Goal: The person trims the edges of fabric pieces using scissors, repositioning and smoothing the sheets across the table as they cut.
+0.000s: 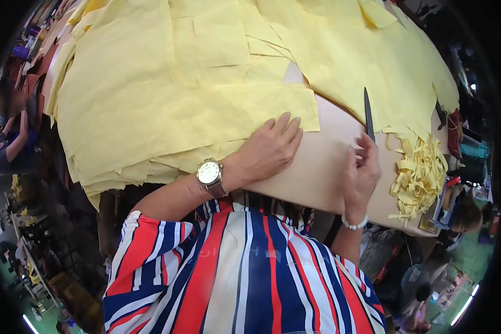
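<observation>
- While the left hand (273, 147) lies palm down with its fingers extended on the near right corner of a yellow sheet (189, 122), the right hand (363, 171) is placed well apart from it, over the bare surface of the worktop (314, 175).
- Dark blade (367, 108): pointed, directed away from the person; its lower end passes behind the curled fingers of the right hand. Handle hidden; whether the fingers grip it cannot be told.
- Yellow sheet: spread across the left of the worktop, topmost of several layers whose uneven edges show along the near side.
- Second sheet (353, 61): also yellow, spread across the far right; its curved edge borders the bare surface.
- Cut strips (417, 175): narrow, yellow, curled, heaped at the right end, near the right hand.
- Worn items: wristwatch (209, 173) at the left wrist, bead bracelet (355, 224) at the right, striped shirt (245, 273).
</observation>
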Action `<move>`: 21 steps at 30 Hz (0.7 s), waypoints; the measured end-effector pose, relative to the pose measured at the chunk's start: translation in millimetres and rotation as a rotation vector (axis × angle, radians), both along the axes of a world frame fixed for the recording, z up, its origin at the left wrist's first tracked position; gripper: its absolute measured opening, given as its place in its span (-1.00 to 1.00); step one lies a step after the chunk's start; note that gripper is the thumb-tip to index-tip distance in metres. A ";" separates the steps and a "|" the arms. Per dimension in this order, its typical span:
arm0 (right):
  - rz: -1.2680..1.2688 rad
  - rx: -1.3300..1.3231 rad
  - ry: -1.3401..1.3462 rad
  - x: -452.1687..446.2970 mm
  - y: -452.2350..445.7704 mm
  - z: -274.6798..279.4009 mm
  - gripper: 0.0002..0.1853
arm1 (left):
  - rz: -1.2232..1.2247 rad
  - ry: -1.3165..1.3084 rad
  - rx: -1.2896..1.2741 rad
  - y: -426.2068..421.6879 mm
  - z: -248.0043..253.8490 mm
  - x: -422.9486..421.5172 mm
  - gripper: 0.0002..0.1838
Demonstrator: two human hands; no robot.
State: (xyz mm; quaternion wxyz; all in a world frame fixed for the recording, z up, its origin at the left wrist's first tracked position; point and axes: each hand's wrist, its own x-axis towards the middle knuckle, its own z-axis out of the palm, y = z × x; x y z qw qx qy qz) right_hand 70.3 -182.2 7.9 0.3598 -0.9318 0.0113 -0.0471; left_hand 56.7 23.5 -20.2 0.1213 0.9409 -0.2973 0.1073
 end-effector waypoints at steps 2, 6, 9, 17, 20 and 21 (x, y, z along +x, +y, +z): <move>-0.009 -0.271 -0.089 -16.7 -25.0 -1.9 -0.64 | 0.019 -0.062 0.041 -0.3 -0.4 -0.1 -0.67; -0.041 -0.357 -0.069 -39.5 -41.7 -9.6 -0.67 | -0.003 -0.037 0.129 -5.5 4.1 4.2 -0.77; -0.077 -0.310 0.004 -34.9 -51.4 -10.7 -0.69 | -0.028 -0.114 0.261 -9.9 5.5 7.4 -0.84; 0.058 0.421 0.518 -5.7 -93.3 17.3 -0.83 | -0.045 -0.221 0.317 -13.5 -5.1 10.6 -0.88; 0.072 0.504 0.520 -32.5 -80.2 22.4 -0.80 | -0.078 -0.202 0.390 -11.7 -0.2 8.5 -0.88; 0.049 0.517 0.563 -42.0 -72.6 26.8 -0.76 | -0.077 -0.202 0.392 -11.7 -0.7 8.4 -0.88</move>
